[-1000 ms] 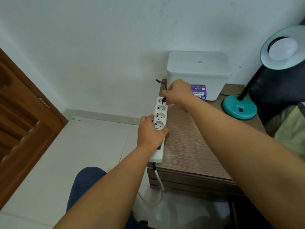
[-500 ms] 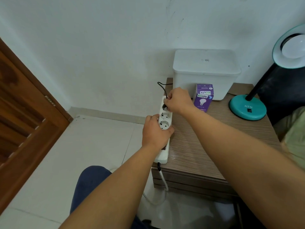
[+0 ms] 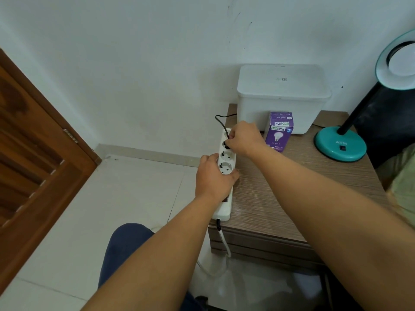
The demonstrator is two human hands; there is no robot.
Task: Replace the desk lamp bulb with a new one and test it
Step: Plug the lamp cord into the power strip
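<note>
A white power strip [image 3: 225, 207] lies along the left edge of the wooden bedside table [image 3: 280, 198]. My left hand [image 3: 213, 178] grips the strip's middle and holds it down. My right hand [image 3: 243, 139] pinches a black plug [image 3: 225, 144] seated in a far socket, its black cord [image 3: 221, 122] looping up behind. The teal desk lamp has its round base [image 3: 340, 145] at the table's right, and its shade [image 3: 397, 61] holds a white bulb [image 3: 404, 63], unlit. A purple bulb box [image 3: 278, 133] stands just right of my right hand.
A white lidded plastic bin [image 3: 283, 97] stands at the table's back against the wall. A brown wooden door [image 3: 33, 153] is at the left, with pale floor tiles [image 3: 112, 198] between. The strip's white cable [image 3: 224, 243] hangs off the table's front. My blue-trousered knee [image 3: 125, 248] is below.
My right hand has pushed the black plug down into the far socket of the strip. The view has shifted left, so the purple box is now uncovered. My left hand stays on the strip.
</note>
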